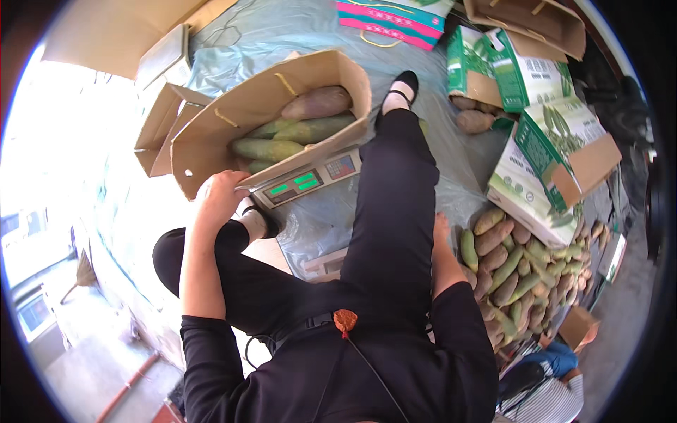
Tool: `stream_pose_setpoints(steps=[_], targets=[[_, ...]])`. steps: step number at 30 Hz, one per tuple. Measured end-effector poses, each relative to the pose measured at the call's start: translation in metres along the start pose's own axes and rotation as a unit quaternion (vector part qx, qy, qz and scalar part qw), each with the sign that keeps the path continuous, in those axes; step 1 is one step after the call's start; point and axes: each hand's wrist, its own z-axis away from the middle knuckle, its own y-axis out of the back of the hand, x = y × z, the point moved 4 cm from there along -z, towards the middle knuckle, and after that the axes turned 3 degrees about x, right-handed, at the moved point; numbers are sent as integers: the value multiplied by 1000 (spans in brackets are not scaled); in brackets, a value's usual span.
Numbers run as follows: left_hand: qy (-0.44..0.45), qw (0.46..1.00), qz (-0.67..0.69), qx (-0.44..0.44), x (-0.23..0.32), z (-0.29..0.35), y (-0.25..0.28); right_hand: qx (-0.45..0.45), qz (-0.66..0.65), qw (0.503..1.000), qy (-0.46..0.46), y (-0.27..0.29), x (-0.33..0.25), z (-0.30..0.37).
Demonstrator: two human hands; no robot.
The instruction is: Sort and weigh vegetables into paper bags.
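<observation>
The person sits over a digital scale (310, 180) with a green display, on which an open brown cardboard box (233, 123) rests, tipped toward the near left. Inside lie several long green and purplish bamboo shoots (296, 127), stacked along the box's right wall. The left hand (218, 197) rests on the near rim of the box, just left of the scale, fingers curled over the cardboard edge and closed on it. The right hand (442, 233) hangs down at the right, beside the black trouser leg (391, 211) and next to a loose heap of bamboo shoots (525, 271); its fingers are hidden, so I cannot tell whether they are apart or closed on anything.

To weigh well, the box should sit squarely on the platform with no pressure from the steadying hand, since any push would likely skew the reading. Shoots are best laid lengthwise so that none overhangs the rim.

Farther right stand green-and-white printed cartons (543, 141), one open, and pale plastic sheeting (282, 35) covers the ground beneath.
</observation>
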Motion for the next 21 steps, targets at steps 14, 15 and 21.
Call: stream_pose_setpoints(steps=[14, 15, 21], targets=[[17, 998, 3, 58, -21, 11, 17, 84, -109, 990, 22, 50, 5, 3], [12, 998, -3, 59, -14, 14, 25, 104, -151, 982, 42, 70, 3, 0], [12, 998, 18, 60, -20, 10, 21, 264, -250, 903, 230, 255, -59, 0]])
